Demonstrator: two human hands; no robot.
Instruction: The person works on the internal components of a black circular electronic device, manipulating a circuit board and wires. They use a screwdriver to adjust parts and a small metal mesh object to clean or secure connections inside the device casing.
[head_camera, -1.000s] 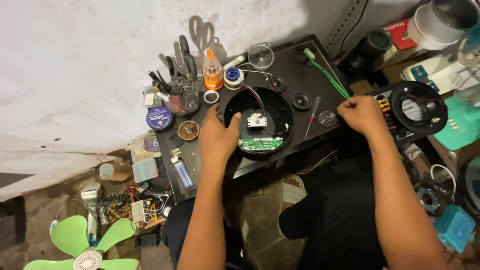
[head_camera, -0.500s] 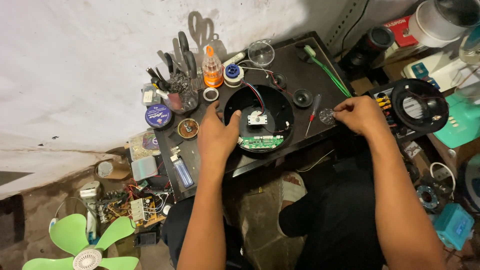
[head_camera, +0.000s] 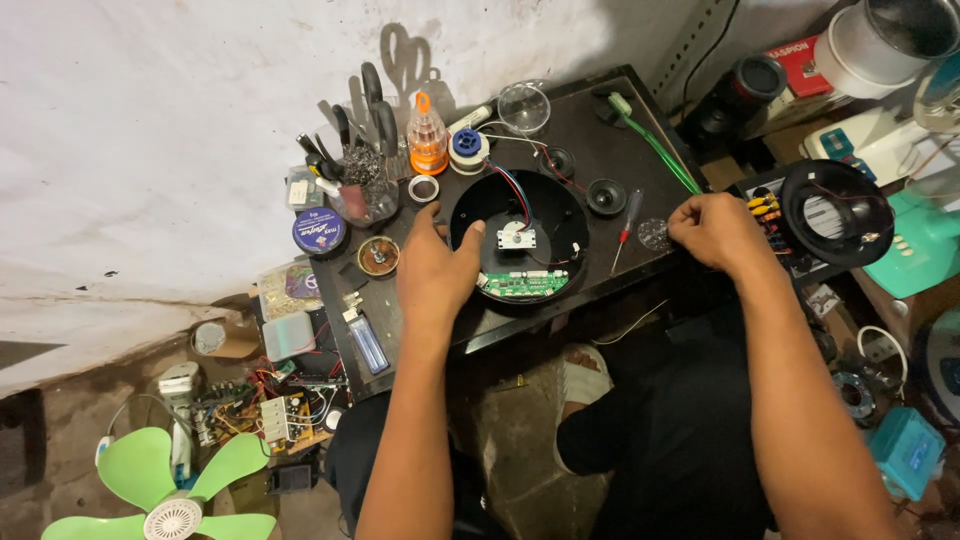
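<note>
Black round housing in the middle of the table is staying braced under my spread left hand, while my right hand, fingers curled empty, is drawing back from the red-handled screwdriver.

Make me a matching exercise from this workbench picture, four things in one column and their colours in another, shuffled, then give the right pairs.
Things:
1. round housing under the left hand
2. circuit board inside that housing
3. small bottle near the wall
4. screwdriver handle, beside the right hand

Colours:
A. orange
B. red
C. black
D. green

Pairs: 1-C, 2-D, 3-A, 4-B
</note>
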